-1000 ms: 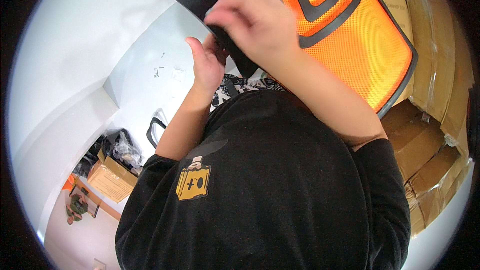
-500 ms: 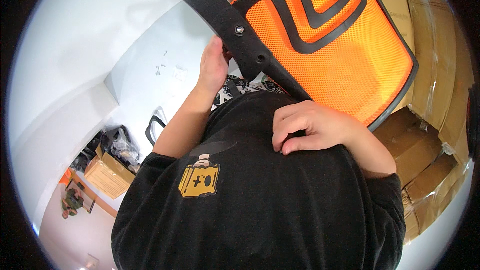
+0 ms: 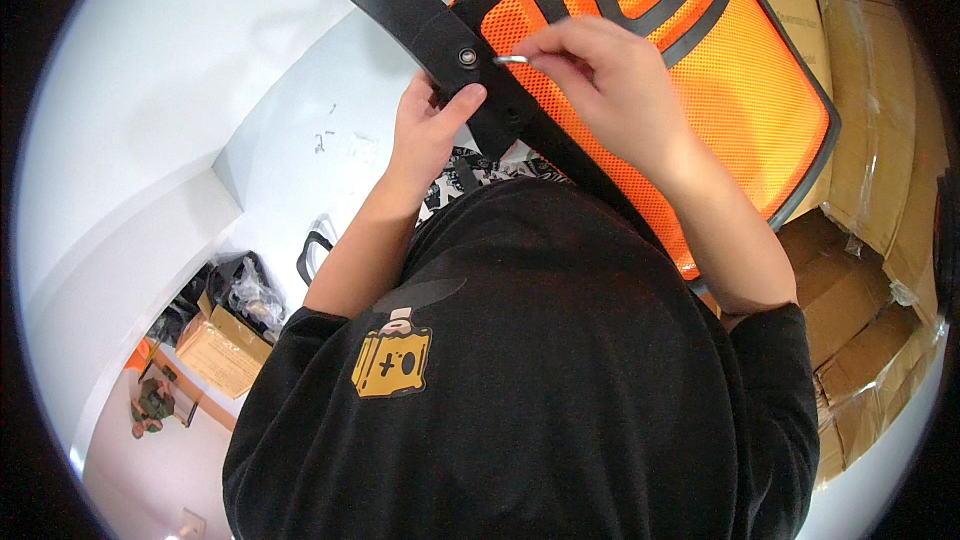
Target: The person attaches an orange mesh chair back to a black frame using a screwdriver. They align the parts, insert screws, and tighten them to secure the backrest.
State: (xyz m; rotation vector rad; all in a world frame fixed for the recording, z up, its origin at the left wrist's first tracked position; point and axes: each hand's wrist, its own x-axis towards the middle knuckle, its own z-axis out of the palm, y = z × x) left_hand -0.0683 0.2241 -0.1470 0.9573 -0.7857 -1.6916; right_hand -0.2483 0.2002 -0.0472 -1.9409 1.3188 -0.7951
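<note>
An orange mesh chair back [image 3: 740, 130] with a black frame leans before me. A black curved armrest [image 3: 400, 5] lies against its left edge. My left hand [image 3: 430, 125] grips the armrest's lower end, thumb on top and fingers partly hidden behind it. Above that thumb a silver bolt [image 3: 467, 57] sits in the armrest's upper hole, and a dark lower hole shows nearer to me. My right hand [image 3: 610, 80], over the mesh, pinches a thin silver hex key [image 3: 511, 59]. Its tip points at the bolt, slightly apart from it. The rest of it is hidden in the fingers.
Several small screws [image 3: 322, 140] lie on the pale floor at the left, near another black curved part [image 3: 312, 252]. An open cardboard box [image 3: 222, 350] with plastic wrap stands at the lower left. Large brown cartons [image 3: 865, 120] crowd the right side.
My right hand has risen from my shirt to the armrest's bolt, now with the hex key in its fingers. My left thumb has moved onto the armrest's face. The chair back has shifted slightly.
</note>
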